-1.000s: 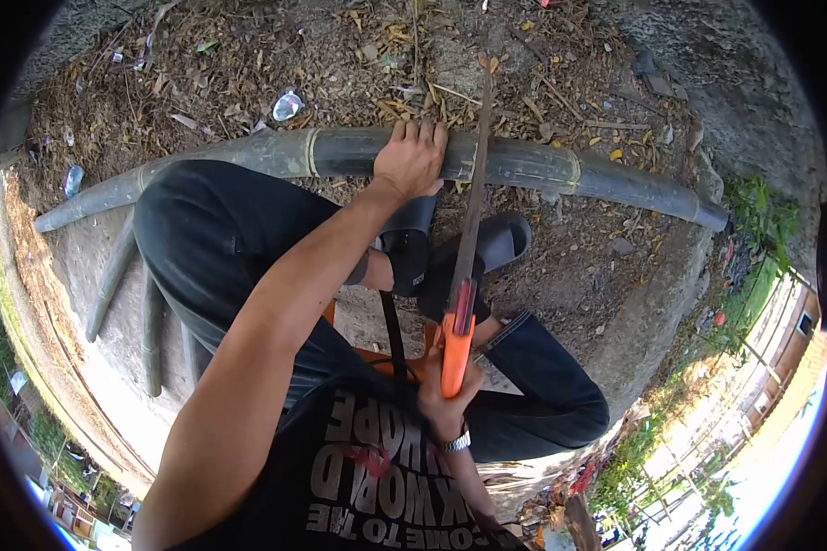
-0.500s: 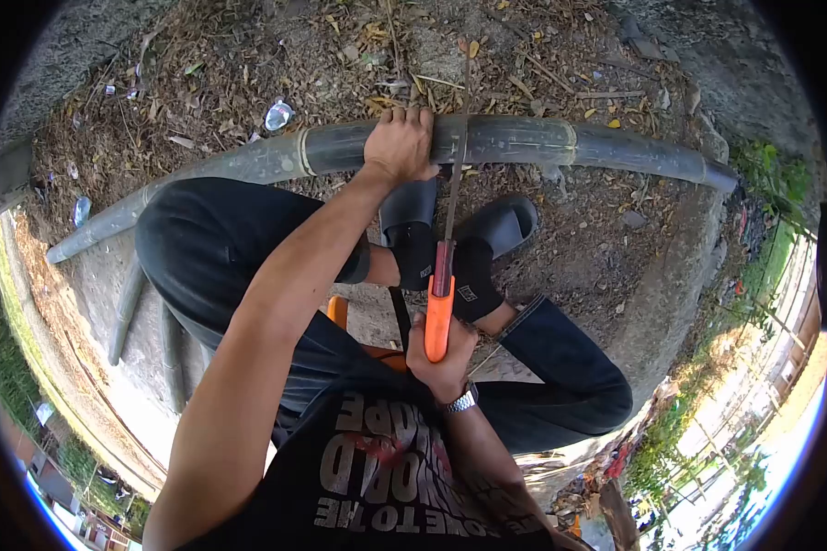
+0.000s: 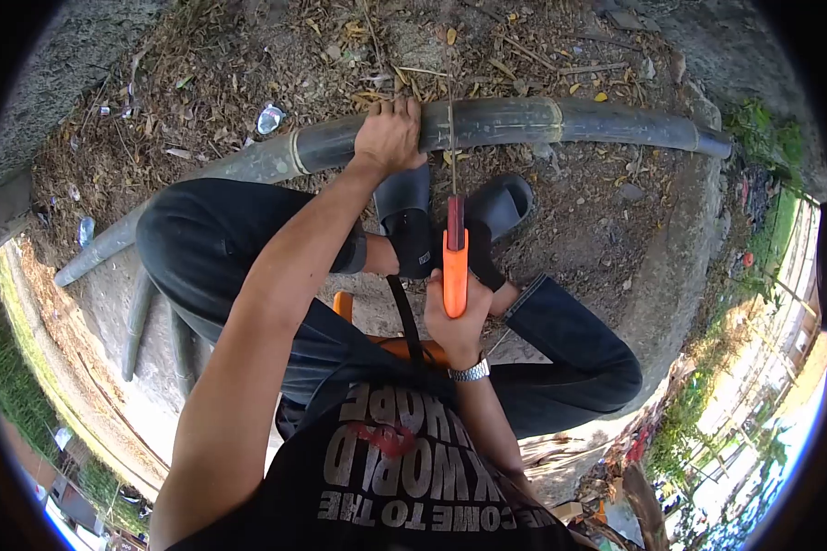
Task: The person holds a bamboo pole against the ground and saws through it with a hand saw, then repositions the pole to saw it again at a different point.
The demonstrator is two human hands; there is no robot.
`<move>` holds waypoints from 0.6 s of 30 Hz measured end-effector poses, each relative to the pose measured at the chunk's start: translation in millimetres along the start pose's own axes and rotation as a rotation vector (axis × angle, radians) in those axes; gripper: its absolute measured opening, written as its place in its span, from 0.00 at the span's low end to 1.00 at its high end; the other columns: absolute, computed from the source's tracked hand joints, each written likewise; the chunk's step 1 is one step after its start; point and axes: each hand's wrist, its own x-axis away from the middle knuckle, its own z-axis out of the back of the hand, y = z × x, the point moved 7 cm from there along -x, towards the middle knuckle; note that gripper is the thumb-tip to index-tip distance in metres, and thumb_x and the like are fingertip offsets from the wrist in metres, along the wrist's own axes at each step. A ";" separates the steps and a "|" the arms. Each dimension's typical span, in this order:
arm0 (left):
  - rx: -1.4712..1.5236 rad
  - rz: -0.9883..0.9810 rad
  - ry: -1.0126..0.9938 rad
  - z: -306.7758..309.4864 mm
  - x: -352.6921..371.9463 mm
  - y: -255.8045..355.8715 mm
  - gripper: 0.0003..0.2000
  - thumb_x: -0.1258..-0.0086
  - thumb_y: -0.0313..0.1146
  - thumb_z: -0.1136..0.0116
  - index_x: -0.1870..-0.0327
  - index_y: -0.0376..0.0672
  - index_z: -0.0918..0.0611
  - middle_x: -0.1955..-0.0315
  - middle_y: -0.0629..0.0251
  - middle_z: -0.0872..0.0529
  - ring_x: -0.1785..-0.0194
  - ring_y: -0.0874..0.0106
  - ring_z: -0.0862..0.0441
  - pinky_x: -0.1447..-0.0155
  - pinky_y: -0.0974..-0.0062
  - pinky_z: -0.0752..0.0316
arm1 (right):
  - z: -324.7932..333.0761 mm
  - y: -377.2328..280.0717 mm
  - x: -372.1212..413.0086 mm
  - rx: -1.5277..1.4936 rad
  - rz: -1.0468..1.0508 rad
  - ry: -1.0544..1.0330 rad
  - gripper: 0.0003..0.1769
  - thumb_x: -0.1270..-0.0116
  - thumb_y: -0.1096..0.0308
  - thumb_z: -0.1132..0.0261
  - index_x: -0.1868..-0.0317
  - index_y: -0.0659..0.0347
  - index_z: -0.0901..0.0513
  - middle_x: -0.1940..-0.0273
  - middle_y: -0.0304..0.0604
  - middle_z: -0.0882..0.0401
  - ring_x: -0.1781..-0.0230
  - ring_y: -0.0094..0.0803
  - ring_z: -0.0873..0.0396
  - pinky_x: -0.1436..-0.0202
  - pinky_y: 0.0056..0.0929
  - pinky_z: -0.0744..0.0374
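The right grip [image 3: 458,321] is closed around the orange handle [image 3: 455,275] of a saw, fingers wrapped with no visible gap. For clean strokes, this hold should be firm but not tense, with the wrist in line with the blade [image 3: 452,165] so that it neither twists nor binds. The blade runs away from the body and crosses the thick bamboo pole [image 3: 505,120] almost squarely; how deep any cut goes, I cannot tell. Long, even strokes with light pressure would suit the hard, rounded wall better than short, forced ones.

The left grip [image 3: 389,135] is clamped over the top of the pole, just to the left of the blade, fingers together and curled towards the far side, thumb on the near side. Steady downward pressure there should stop the pole rolling, but the thumb side is near the teeth, so a little more room would be safer.

The pole lies crosswise in front of the person, beyond the two sandals [image 3: 504,208], its left part passing by the bent left knee [image 3: 179,230]. Farther left, two other poles [image 3: 138,326] show beside that leg. Dry leaves litter the ground [image 3: 606,248].
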 end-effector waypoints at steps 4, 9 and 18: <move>-0.028 -0.002 0.027 -3.3 8.7 5.1 0.49 0.47 0.56 0.20 0.29 0.31 0.27 0.38 0.47 0.15 0.34 0.50 0.16 0.26 0.56 0.25 | 35.5 -7.7 60.8 0.041 -0.081 -0.043 0.07 0.39 0.72 0.28 0.62 0.65 0.12 0.76 0.51 0.16 0.79 0.47 0.15 0.67 0.37 0.16; 0.009 0.017 -0.010 10.3 -3.1 4.2 0.53 0.46 0.57 0.21 0.24 0.29 0.30 0.35 0.44 0.16 0.35 0.48 0.15 0.26 0.56 0.23 | 19.0 -36.1 -29.0 -0.024 0.057 0.047 0.07 0.33 0.73 0.30 0.68 0.68 0.17 0.79 0.50 0.21 0.82 0.42 0.21 0.74 0.38 0.25; 0.035 0.055 0.094 2.8 -2.5 3.0 0.47 0.52 0.59 0.18 0.36 0.34 0.23 0.44 0.48 0.13 0.39 0.52 0.13 0.32 0.58 0.19 | 9.0 -23.6 -39.6 -0.018 0.212 0.127 0.08 0.36 0.73 0.29 0.70 0.66 0.19 0.80 0.51 0.21 0.81 0.49 0.18 0.74 0.37 0.21</move>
